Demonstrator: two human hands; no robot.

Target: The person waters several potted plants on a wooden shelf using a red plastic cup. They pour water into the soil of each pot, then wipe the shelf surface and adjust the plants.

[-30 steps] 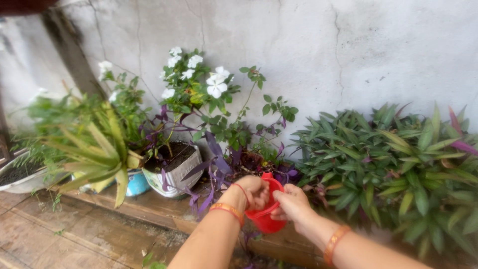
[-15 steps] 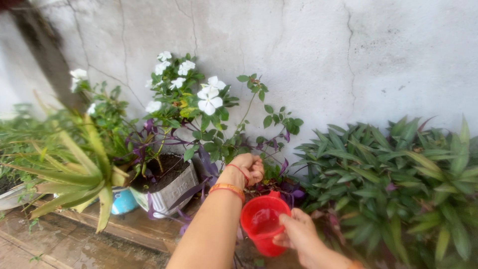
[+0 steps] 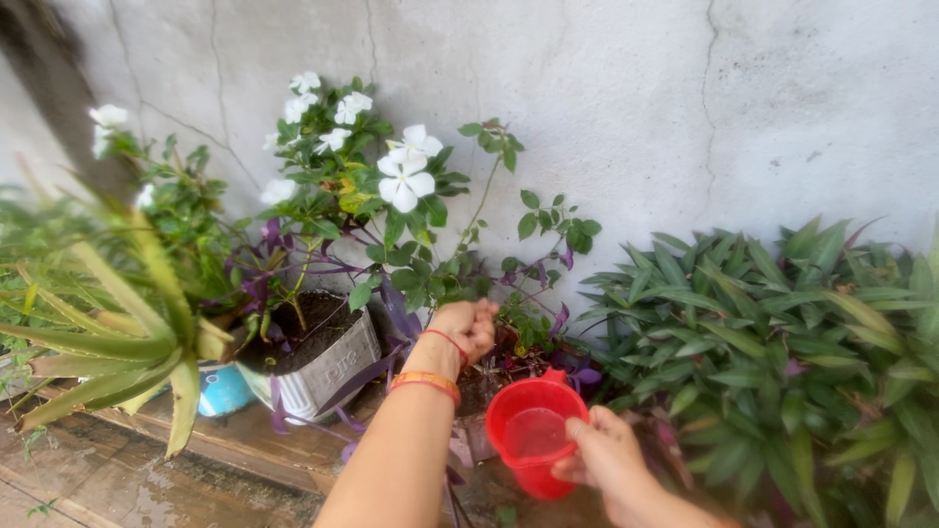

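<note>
Both forearms are bare, no sleeves; the left hand [image 3: 469, 328] has a thin red thread at its wrist; an orange band sits just at six o'clock of the thread.

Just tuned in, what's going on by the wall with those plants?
A person stands over potted plants lined against a cracked white wall. The right hand holds a red plastic jug with water in it, roughly level, just in front of the pots. The left hand, loosely cupped, is stretched out over the purple-leaved plant, beside the white-flowered plant in its grey pot. The wooden ledge below looks wet.
</note>
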